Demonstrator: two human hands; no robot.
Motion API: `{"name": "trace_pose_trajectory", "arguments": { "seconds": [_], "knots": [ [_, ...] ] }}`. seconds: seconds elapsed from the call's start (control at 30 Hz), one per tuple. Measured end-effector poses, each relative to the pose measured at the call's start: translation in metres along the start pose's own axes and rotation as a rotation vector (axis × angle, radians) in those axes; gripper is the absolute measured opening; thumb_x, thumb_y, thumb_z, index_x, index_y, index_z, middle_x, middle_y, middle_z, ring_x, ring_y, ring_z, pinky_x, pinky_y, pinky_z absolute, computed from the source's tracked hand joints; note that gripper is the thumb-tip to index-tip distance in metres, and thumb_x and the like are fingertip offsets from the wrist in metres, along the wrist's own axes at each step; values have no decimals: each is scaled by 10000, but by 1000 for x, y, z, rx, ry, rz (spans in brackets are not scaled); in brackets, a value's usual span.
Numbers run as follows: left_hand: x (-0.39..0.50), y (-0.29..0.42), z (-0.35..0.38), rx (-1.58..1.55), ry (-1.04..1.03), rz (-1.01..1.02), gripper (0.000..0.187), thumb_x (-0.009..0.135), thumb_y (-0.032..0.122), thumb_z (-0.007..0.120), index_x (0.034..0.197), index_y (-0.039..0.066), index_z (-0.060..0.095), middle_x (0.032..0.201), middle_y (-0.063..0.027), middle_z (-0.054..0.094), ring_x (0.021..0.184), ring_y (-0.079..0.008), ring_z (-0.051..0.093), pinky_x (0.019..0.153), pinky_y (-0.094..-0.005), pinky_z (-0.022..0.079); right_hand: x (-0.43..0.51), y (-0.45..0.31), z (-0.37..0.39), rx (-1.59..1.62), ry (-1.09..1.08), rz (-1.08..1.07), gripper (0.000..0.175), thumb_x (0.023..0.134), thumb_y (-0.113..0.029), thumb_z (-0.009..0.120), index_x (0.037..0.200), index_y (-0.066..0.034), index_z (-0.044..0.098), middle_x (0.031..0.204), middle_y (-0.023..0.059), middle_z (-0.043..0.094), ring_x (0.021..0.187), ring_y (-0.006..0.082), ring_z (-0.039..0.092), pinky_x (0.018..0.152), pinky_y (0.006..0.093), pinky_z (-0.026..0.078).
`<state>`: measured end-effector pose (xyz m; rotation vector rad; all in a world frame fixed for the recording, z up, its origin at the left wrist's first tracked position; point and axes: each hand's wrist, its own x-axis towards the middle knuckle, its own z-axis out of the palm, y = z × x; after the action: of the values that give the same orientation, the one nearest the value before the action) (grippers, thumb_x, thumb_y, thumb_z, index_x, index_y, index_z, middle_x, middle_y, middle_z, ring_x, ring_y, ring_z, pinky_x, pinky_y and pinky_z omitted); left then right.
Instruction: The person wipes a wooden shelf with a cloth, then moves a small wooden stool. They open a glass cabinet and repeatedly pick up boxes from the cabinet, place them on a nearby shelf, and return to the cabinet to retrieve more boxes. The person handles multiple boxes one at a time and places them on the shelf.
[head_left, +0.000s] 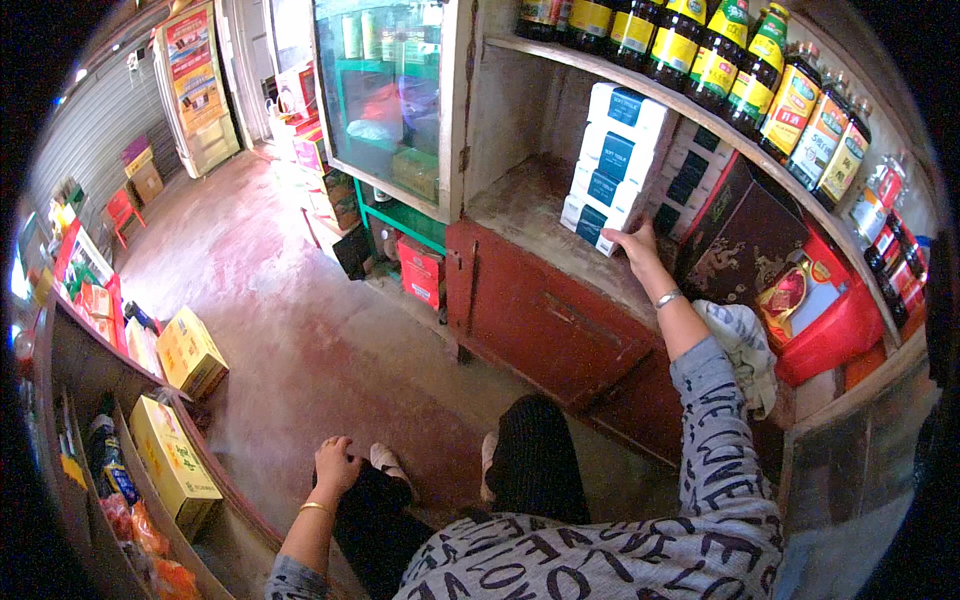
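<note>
Four white tissue packs with dark blue labels form a stack (616, 161) on the cabinet's middle shelf. Reaching into the cabinet, my right hand (639, 244) touches the lower right corner of the bottom pack, thumb in front and fingers at its side. Whether the fingers grip it cannot be told. More packs (686, 176) stand just behind and to the right. My left hand (337, 463) is low beside my left knee with its fingers curled; nothing shows in it.
Sauce bottles (712, 75) line the shelf above. A glass-paned door (386, 97) stands out at the cabinet's left. Right of my hand are a dark box (739, 225), a cloth (742, 341) and a red bag (832, 330). Yellow cartons (176, 457) sit at lower left.
</note>
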<state>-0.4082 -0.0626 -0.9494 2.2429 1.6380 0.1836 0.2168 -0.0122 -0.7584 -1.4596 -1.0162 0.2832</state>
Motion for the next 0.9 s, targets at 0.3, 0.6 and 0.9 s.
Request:
{"name": "trace_pose_trajectory", "arguments": {
  "seconds": [0.3, 0.6, 0.9],
  "knots": [
    [12, 44, -29, -101, 62, 149, 482, 668, 154, 700, 1108, 40, 542, 1104, -180, 567, 1094, -357, 496, 932, -418, 414, -40, -32, 14, 125, -165, -56, 781, 585, -53, 809, 1244, -22, 389, 1144, 117, 544, 1056, 259, 532, 892, 354, 455],
    [45, 112, -94, -353, 221, 393, 726, 680, 117, 688, 1323, 70, 354, 1251, -204, 478, 1162, -380, 448, 982, -417, 376, -73, -59, 25, 200, -281, -60, 800, 634, 3, 748, 1308, -48, 320, 1242, 115, 459, 1166, 253, 450, 992, 382, 373],
    [51, 203, -207, -738, 288, 575, 958, 703, 272, 776, 1429, 118, 170, 1348, -183, 401, 1239, -299, 409, 966, -441, 396, -108, -102, 43, 246, -495, -33, 852, 591, -47, 795, 1310, -26, 338, 1234, 115, 503, 1148, 260, 484, 1005, 375, 366]
  ]
}}
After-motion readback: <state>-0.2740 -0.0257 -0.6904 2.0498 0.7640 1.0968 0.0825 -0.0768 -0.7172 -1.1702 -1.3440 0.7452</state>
